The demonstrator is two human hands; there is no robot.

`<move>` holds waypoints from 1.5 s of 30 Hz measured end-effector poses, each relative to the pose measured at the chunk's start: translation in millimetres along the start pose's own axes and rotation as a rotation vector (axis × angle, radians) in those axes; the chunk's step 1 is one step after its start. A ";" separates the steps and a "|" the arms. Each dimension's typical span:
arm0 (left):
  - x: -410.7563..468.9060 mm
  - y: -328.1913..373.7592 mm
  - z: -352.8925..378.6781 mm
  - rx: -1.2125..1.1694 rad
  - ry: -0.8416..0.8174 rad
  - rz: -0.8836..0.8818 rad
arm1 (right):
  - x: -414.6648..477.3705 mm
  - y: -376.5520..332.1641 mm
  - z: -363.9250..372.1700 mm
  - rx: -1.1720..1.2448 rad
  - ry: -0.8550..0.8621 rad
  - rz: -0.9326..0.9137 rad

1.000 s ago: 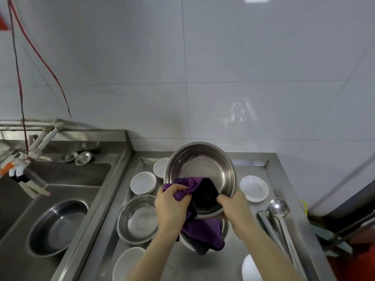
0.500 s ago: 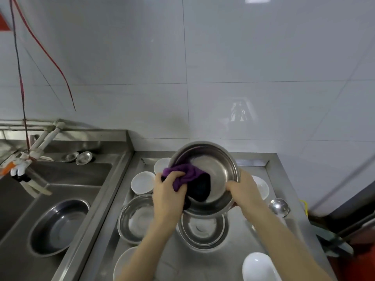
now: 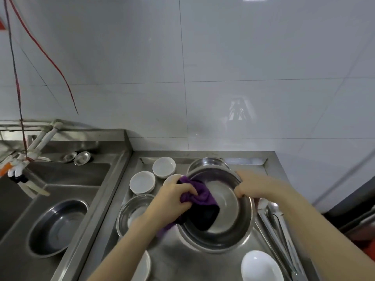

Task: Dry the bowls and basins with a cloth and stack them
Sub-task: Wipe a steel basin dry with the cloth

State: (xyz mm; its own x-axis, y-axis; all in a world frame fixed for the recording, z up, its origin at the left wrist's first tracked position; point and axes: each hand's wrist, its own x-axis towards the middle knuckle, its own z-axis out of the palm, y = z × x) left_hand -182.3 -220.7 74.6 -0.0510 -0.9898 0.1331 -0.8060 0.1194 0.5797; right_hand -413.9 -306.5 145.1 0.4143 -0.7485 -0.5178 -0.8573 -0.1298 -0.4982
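Observation:
A steel basin [image 3: 227,226] is held over the steel counter [image 3: 182,260], its open side facing me. My right hand [image 3: 255,184] grips its far right rim. My left hand [image 3: 172,197] grips a bunched purple cloth [image 3: 199,196] and presses it against the basin's inner left wall; a dark part of the cloth hangs inside. Another steel basin [image 3: 207,162] stands just behind, and a third [image 3: 133,214] sits left of my left arm.
Several white bowls lie on the counter: two at the back left [image 3: 163,166] [image 3: 142,181], one at the front right [image 3: 259,266]. Steel ladles and tongs [image 3: 278,226] lie along the right edge. A sink at left holds a steel basin [image 3: 56,226]. The tiled wall rises behind.
The basin has come down and tilted flatter over the counter. My right hand has shifted along its far rim, and my left hand has wiped the cloth toward the left wall.

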 end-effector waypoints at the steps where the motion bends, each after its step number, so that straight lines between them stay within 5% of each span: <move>1: 2.3 -1.1 1.7 -0.013 0.056 -0.032 | 4.8 -1.1 3.1 0.014 0.055 -0.027; 5: 4.8 7.0 0.8 -0.084 0.323 -0.265 | 4.7 -4.1 35.7 0.408 0.334 -0.108; 9: -3.5 12.9 15.0 -0.339 0.468 -0.510 | -8.0 -25.0 84.1 1.076 0.230 -0.042; 11: -7.4 18.9 26.6 -0.353 0.478 -0.535 | -1.2 -29.9 97.0 1.178 0.365 -0.045; 14: -10.3 25.2 22.9 -0.392 0.427 -0.515 | 5.6 -25.1 97.1 1.038 0.508 -0.003; 20: 3.7 -4.4 -16.8 -0.038 0.141 -0.192 | -14.4 -5.6 47.5 0.609 0.195 -0.088; 23: 10.2 -5.0 -20.3 0.004 0.113 -0.119 | -8.1 0.8 35.8 0.433 0.245 -0.118; 28: 10.9 11.7 -1.3 -0.148 0.418 -0.241 | 8.3 -2.0 55.6 0.661 0.496 -0.163; 33: -5.3 32.8 33.0 -0.370 0.460 -0.528 | 17.0 -10.9 85.5 0.985 0.641 -0.050; 37: -5.0 21.2 24.1 -0.286 0.362 -0.432 | 2.5 -3.2 72.5 0.882 0.488 -0.078; 43: 10.1 5.3 -11.3 0.051 -0.038 0.017 | -12.0 1.0 5.8 0.165 0.008 -0.102; 45: 14.6 6.9 -12.0 0.079 0.007 0.038 | -5.4 -4.8 0.8 0.094 0.075 -0.135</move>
State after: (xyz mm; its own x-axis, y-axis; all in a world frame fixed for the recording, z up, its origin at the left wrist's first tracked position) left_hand -181.6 -233.4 90.2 -0.0788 -0.9840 0.1596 -0.8474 0.1504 0.5092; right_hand -411.7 -301.3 149.7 0.4964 -0.7755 -0.3901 -0.7617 -0.1735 -0.6243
